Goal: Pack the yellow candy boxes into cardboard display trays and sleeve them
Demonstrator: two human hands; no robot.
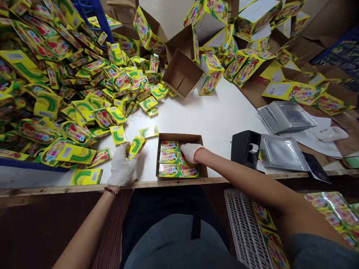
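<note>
An open brown carton (pixel 204 172) stands near the table's front edge, with rows of small yellow-green printed boxes (pixel 168 170) inside. My right hand (pixel 192 152), in a white glove with an orange cuff, reaches into its far right part. Its fingers close over a small box (pixel 183 158), partly hidden beneath them. Left of the carton, my left hand (pixel 122 167), gloved in white, grips another small yellow-green box (pixel 136 147) between thumb and fingers. A loose small box (pixel 149 132) lies just beyond it, and one more (pixel 118 135) lies by the fingertips.
A large heap of small boxes (pixel 70 86) covers the left side. Empty printed display cartons (pixel 183 73) pile up at the back and right. A black tape dispenser (pixel 245 149), clear plastic trays (pixel 284 151) and a phone (pixel 316 167) lie to the right. A white basket (pixel 244 228) stands below.
</note>
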